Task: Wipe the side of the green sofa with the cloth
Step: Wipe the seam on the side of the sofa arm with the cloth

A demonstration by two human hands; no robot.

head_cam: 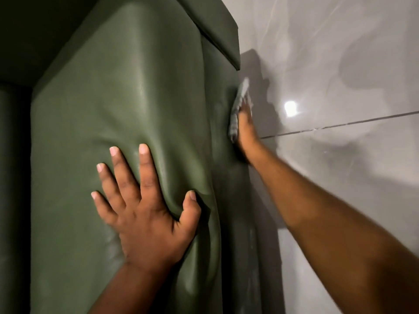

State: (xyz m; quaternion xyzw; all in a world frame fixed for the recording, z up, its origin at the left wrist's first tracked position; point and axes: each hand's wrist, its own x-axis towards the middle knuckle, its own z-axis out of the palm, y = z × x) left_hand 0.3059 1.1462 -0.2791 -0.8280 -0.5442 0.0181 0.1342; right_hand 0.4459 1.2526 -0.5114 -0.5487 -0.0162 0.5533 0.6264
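The green sofa [127, 91] fills the left and middle of the head view, its leather arm top wrinkled. My left hand [145, 205] lies flat on that top with fingers spread, pressing the leather into folds. My right hand [246, 125] reaches down over the sofa's outer side, pressing a grey-white cloth [238, 103] against the green side panel. The cloth is blurred and partly hidden between my palm and the sofa. The lower part of the side panel is in shadow.
A glossy grey tiled floor [340, 64] lies to the right of the sofa, with a grout line [340, 125] and a bright light reflection [291, 108]. A darker seat cushion area [13, 155] sits at the far left.
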